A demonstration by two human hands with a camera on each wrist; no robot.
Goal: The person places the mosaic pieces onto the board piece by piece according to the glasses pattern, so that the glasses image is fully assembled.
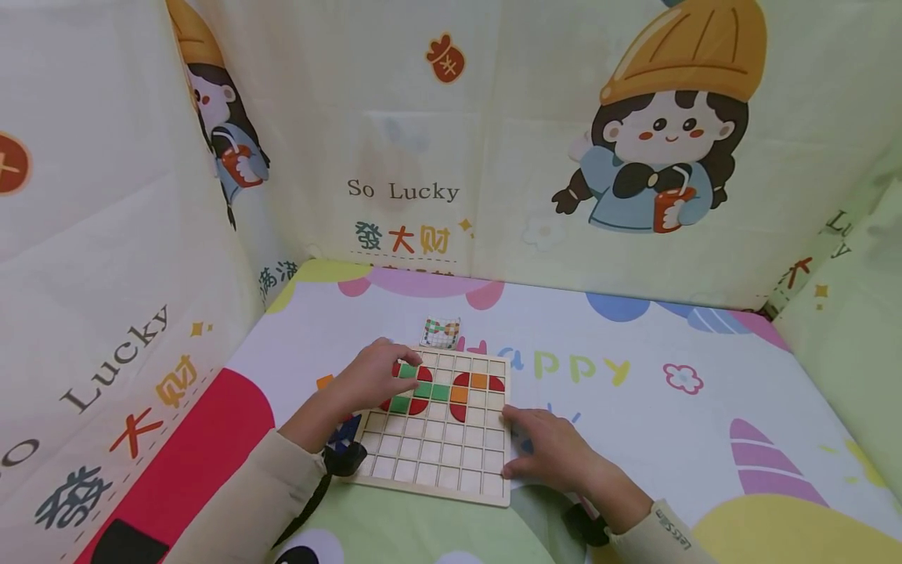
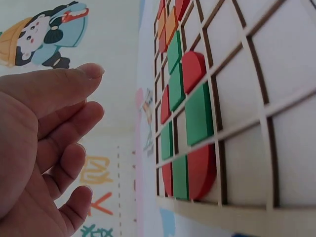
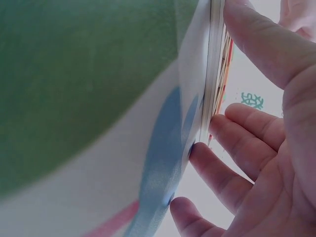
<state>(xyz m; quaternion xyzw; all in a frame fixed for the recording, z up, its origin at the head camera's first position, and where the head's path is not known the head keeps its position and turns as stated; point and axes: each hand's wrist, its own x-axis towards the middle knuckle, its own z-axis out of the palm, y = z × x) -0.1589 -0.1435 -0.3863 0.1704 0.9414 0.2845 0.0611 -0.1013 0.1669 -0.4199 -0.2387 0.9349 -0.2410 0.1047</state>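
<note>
A wooden grid board (image 1: 437, 474) lies on the table with red, green and orange pieces in its far cells. Green squares (image 2: 199, 114) and red rounded pieces (image 2: 193, 70) sit in adjoining cells, while an orange square (image 1: 479, 381) lies farther right. Over the far left part of the board hovers my left hand (image 1: 377, 376), its fingers loosely bent with nothing between them. My right hand (image 1: 553, 446) rests against the board's right edge, thumb and fingers spread along the side. In the right wrist view, those fingertips (image 3: 217, 124) are right at the edge.
Beyond the board stands a small pattern card (image 1: 441, 333). Dark blue pieces (image 1: 343, 433) and an orange piece (image 1: 325, 381) lie left of the board, partly hidden by my left arm. Printed cloth walls (image 1: 521, 258) enclose the table's back and sides.
</note>
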